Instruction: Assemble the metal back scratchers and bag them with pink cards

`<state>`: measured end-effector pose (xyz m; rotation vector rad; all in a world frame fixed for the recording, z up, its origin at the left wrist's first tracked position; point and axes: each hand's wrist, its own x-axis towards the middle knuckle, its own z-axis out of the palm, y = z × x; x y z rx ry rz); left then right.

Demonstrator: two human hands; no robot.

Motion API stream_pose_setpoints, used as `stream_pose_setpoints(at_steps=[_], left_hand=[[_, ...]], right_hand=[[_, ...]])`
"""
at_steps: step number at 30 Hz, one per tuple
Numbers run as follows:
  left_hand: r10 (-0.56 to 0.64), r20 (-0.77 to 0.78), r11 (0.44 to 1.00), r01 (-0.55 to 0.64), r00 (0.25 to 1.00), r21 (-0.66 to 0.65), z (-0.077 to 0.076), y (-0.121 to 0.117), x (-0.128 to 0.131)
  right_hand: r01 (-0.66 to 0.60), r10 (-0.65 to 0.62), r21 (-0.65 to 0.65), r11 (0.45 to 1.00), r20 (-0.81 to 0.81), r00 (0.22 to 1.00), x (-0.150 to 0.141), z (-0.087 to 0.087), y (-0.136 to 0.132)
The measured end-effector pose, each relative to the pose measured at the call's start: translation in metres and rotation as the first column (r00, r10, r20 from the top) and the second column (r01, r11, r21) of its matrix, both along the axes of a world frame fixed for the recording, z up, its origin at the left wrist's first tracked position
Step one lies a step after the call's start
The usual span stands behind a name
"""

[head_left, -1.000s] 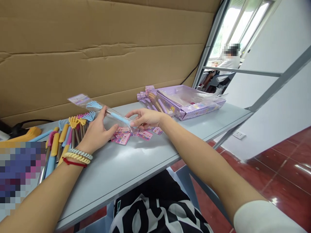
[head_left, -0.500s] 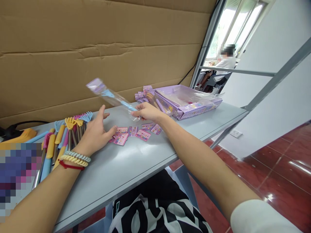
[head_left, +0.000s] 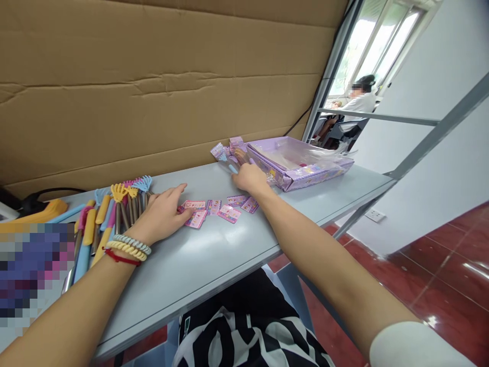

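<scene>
My right hand (head_left: 249,178) is closed round the blue handle of a bagged back scratcher (head_left: 226,159) and lays it on the pile of bagged ones beside the purple box (head_left: 301,171). My left hand (head_left: 163,211) lies flat with fingers stretched out, fingertips on the small pink cards (head_left: 194,214) spread on the grey table (head_left: 214,255). Loose back scratchers (head_left: 110,209) in blue, yellow and pink lie just left of that hand.
A large cardboard sheet (head_left: 153,92) stands behind the table. An orange tool (head_left: 42,210) and a black cable lie at the far left. Another person (head_left: 355,109) sits by the window at the back right. Red tiled floor lies to the right.
My right hand has carried the bagged scratcher from the table's middle, up and over to the pile by the purple box. My left hand let go and dropped flat onto the pink cards.
</scene>
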<state>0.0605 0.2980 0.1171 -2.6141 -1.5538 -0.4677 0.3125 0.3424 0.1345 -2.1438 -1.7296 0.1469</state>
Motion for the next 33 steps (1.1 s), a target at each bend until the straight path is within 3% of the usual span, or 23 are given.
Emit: stream_pose_setpoints(at_steps=[5,9,11,14,17,25,33], left_hand=[[-0.009,-0.027,1.000,0.009,1.000,-0.024,0.000,-0.002,0.001],[-0.012,-0.026,0.999,0.011,1.000,-0.036,0.000,-0.002,0.002],[-0.018,-0.023,0.999,0.017,1.000,-0.039,0.000,-0.003,0.002],[-0.023,-0.027,0.998,0.021,0.999,-0.056,0.001,-0.004,0.003],[-0.027,-0.024,0.997,0.025,0.999,-0.077,0.001,-0.004,0.003],[-0.052,-0.014,0.994,0.050,0.999,-0.094,-0.001,-0.005,0.002],[-0.007,-0.001,0.999,0.007,1.000,-0.048,0.005,-0.006,0.002]], right_hand=[[-0.014,0.010,0.035,0.999,0.131,0.991,-0.006,-0.003,0.000],[-0.063,0.010,0.172,0.983,0.295,0.956,-0.008,-0.008,0.002],[-0.186,0.095,0.188,0.964,0.412,0.906,-0.008,-0.012,0.004],[-0.383,0.314,0.032,0.923,0.510,0.801,-0.008,-0.016,0.009],[-0.406,0.397,-0.093,0.909,0.487,0.778,-0.009,-0.019,0.012],[-0.312,0.362,-0.196,0.930,0.331,0.871,-0.011,-0.019,0.011],[-0.382,0.367,0.001,0.924,0.272,0.889,-0.006,-0.014,0.006]])
